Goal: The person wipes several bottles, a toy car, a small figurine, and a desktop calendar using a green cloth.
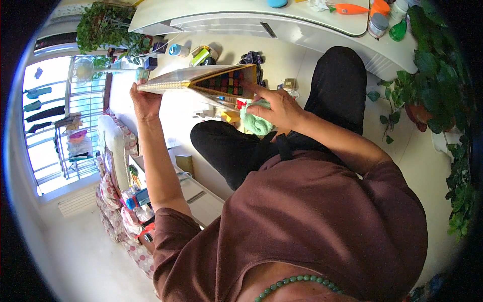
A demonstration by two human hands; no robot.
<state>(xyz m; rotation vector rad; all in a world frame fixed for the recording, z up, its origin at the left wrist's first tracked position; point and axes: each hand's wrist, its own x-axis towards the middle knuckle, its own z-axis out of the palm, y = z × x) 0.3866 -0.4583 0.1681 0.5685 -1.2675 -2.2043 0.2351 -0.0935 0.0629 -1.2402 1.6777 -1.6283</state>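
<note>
My left hand [145,100] grips one end of a flat box-like item with a white spiral-like edge [164,87], raised before me. Its yellow-edged end gapes, and dark contents with red and green squares [226,83] show inside. On the other side, my right hand [277,107] holds a light green cloth [257,117] under the thumb, while its index finger reaches to the item's yellow edge. Part of the right fingers is hidden behind the item.
A white desk [245,17] with jars and an orange bottle [351,9] runs along the top. Small boxes and a blue-and-white canister [179,50] stand on the floor ahead. Leafy plants [434,68] hang at right. A white drawer unit [203,204] and a dotted sofa [113,211] are at left.
</note>
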